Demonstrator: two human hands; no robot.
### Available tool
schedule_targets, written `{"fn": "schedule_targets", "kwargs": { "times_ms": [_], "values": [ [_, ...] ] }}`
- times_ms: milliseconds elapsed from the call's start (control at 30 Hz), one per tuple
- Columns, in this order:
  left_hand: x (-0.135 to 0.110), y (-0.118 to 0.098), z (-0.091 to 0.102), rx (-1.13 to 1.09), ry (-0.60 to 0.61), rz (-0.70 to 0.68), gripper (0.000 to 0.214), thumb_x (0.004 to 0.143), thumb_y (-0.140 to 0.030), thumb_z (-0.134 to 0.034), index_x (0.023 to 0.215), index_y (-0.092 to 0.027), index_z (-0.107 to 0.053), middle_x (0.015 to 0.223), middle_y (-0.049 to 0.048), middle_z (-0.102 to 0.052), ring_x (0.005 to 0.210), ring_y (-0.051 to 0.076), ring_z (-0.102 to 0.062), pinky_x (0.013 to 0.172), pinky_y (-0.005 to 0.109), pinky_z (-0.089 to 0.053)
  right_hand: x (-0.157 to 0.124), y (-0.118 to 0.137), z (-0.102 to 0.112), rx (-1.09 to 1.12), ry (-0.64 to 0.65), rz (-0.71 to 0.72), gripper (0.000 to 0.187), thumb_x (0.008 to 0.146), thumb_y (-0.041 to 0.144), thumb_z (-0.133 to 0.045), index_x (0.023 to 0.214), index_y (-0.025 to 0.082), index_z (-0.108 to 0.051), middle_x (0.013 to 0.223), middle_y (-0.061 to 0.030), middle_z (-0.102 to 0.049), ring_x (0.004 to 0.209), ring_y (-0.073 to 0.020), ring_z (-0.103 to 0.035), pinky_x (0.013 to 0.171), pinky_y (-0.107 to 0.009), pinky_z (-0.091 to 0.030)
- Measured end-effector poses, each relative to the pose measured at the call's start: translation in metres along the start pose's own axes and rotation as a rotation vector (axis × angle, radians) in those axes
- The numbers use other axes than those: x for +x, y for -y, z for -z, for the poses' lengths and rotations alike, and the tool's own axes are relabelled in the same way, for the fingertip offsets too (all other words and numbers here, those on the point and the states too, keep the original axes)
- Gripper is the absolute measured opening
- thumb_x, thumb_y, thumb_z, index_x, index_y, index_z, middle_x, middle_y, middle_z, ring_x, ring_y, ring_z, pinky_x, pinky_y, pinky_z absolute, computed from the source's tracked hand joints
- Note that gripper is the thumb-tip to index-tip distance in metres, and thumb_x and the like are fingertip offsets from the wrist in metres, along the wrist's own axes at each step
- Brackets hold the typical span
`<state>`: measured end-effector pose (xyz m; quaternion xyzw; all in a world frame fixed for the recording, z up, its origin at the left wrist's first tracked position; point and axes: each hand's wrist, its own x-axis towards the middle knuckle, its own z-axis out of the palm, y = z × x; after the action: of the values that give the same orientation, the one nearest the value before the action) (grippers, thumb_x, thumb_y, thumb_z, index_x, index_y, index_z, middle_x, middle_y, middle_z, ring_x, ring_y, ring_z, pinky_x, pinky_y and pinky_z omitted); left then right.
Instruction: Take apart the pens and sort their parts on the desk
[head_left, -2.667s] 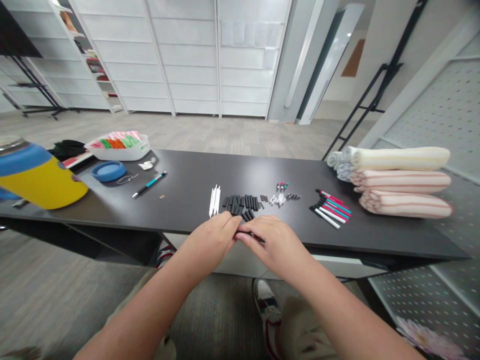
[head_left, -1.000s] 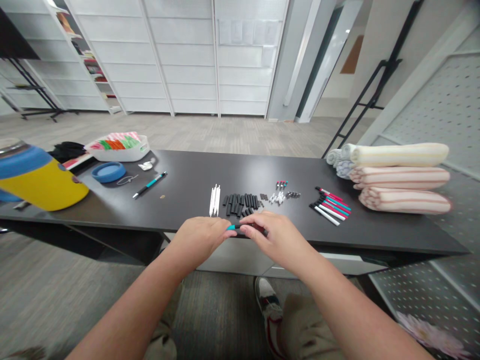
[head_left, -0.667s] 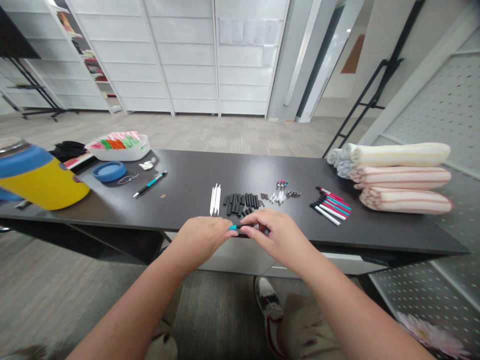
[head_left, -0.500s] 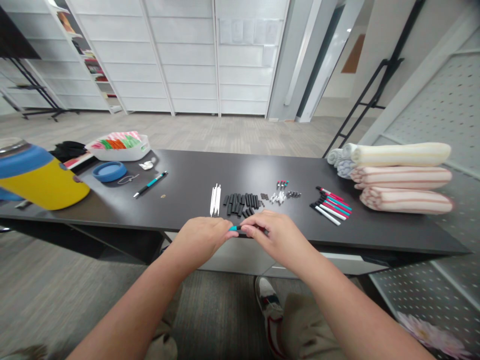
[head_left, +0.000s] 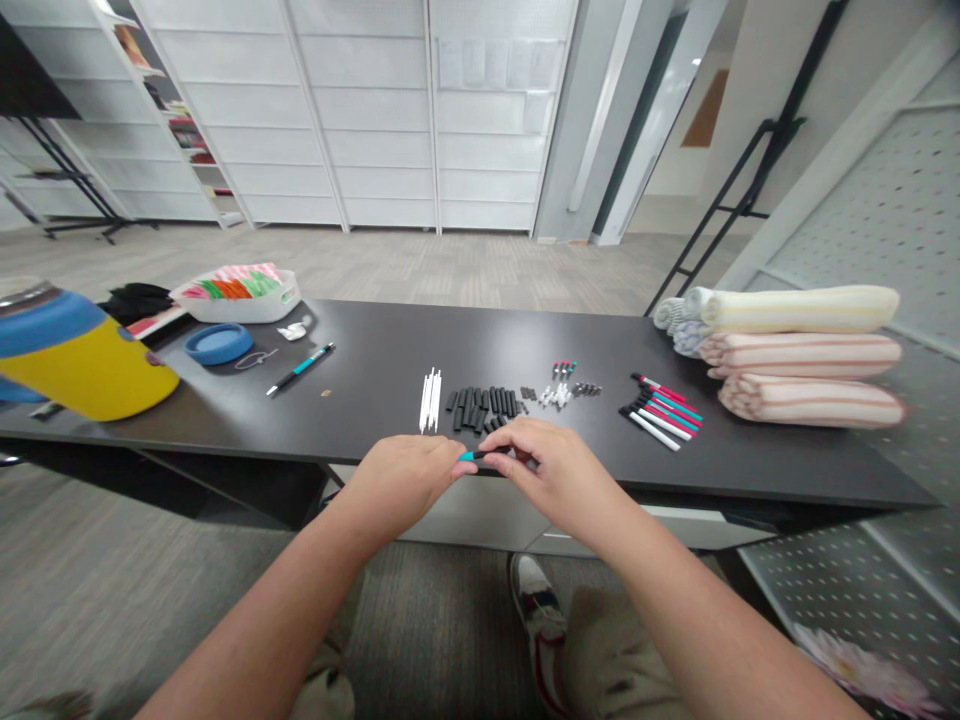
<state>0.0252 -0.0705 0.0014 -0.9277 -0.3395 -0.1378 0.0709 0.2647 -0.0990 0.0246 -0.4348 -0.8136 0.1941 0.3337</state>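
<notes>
Both my hands meet over the near edge of the black table. My left hand and my right hand pinch the two ends of one pen with a teal section and a black barrel. Just beyond my fingers lie several black pen barrels, a bundle of white refills, small pen parts and a row of finished pens to the right.
Rolled towels are stacked at the table's right end. At the left are a yellow and blue bottle, a blue lid, a white tray of coloured items and a lone teal pen.
My hands lifted slightly off the table and back toward me with the pen between them. The teal section now shows between my fingers. My right fingers shifted a little on the barrel.
</notes>
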Motion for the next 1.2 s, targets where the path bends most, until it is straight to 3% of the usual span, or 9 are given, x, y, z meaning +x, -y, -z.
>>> {"fn": "schedule_targets", "kwargs": {
  "times_ms": [167,367,567,667,800,1000,1200],
  "values": [
    [0.0006,-0.0006,0.0011,-0.008,0.034,0.006,0.044,0.112,-0.047,-0.036,0.096,-0.020,-0.066,0.085,0.0040,-0.074,0.077,0.020,-0.070,0.066,0.029,-0.045,-0.0008,-0.0001,-0.0004,-0.014,0.020,-0.070,0.016,0.099,0.031,-0.068,0.110,0.023,-0.075,0.095,-0.0030,-0.077,0.082,-0.0173,-0.067,0.077,-0.030,-0.050],
    [0.0006,-0.0009,0.0017,-0.018,0.035,0.020,0.044,0.112,-0.048,-0.036,0.097,-0.019,-0.066,0.085,0.0043,-0.074,0.077,0.021,-0.071,0.065,0.030,-0.045,-0.0003,-0.0004,-0.0002,-0.017,0.000,0.011,0.012,0.101,0.026,-0.065,0.106,0.022,-0.075,0.097,-0.0033,-0.077,0.088,-0.0182,-0.068,0.083,-0.032,-0.050],
    [0.0004,-0.0007,0.0016,-0.026,0.043,0.027,0.043,0.112,-0.047,-0.037,0.097,-0.019,-0.066,0.086,0.0044,-0.074,0.079,0.020,-0.071,0.066,0.029,-0.045,-0.0004,0.0034,0.0010,-0.012,0.021,-0.066,0.014,0.101,0.030,-0.066,0.108,0.023,-0.076,0.097,-0.0021,-0.078,0.081,-0.0164,-0.067,0.076,-0.030,-0.049],
    [0.0004,-0.0010,0.0008,-0.019,0.040,0.026,0.044,0.112,-0.048,-0.036,0.098,-0.019,-0.066,0.087,0.0043,-0.074,0.077,0.020,-0.070,0.066,0.029,-0.044,0.0002,0.0023,0.0005,0.005,0.038,-0.032,0.016,0.103,0.026,-0.062,0.100,0.023,-0.077,0.089,-0.0006,-0.078,0.079,-0.0152,-0.067,0.076,-0.028,-0.048],
    [0.0006,-0.0005,0.0002,-0.021,0.047,0.024,0.045,0.112,-0.048,-0.034,0.099,-0.020,-0.066,0.088,0.0044,-0.074,0.079,0.022,-0.071,0.066,0.031,-0.045,0.0009,0.0001,-0.0007,0.010,-0.006,0.012,0.009,0.099,0.024,-0.068,0.103,0.022,-0.077,0.095,-0.0020,-0.078,0.080,-0.0154,-0.066,0.076,-0.028,-0.048],
    [0.0001,-0.0002,0.0013,-0.030,0.057,0.029,0.046,0.113,-0.048,-0.033,0.101,-0.020,-0.067,0.091,0.0048,-0.075,0.081,0.022,-0.072,0.069,0.031,-0.046,0.0000,0.0019,0.0002,0.018,0.019,-0.098,0.014,0.100,0.030,-0.068,0.108,0.023,-0.076,0.095,-0.0008,-0.078,0.077,-0.0149,-0.066,0.073,-0.028,-0.048],
    [0.0003,-0.0003,0.0016,-0.050,0.057,0.034,0.044,0.113,-0.048,-0.034,0.102,-0.020,-0.066,0.090,0.0050,-0.075,0.082,0.022,-0.072,0.070,0.030,-0.046,0.0003,0.0012,0.0013,0.042,-0.016,-0.004,0.010,0.099,0.022,-0.067,0.103,0.022,-0.076,0.099,-0.0020,-0.077,0.085,-0.0152,-0.067,0.078,-0.027,-0.049]
  ]
}}
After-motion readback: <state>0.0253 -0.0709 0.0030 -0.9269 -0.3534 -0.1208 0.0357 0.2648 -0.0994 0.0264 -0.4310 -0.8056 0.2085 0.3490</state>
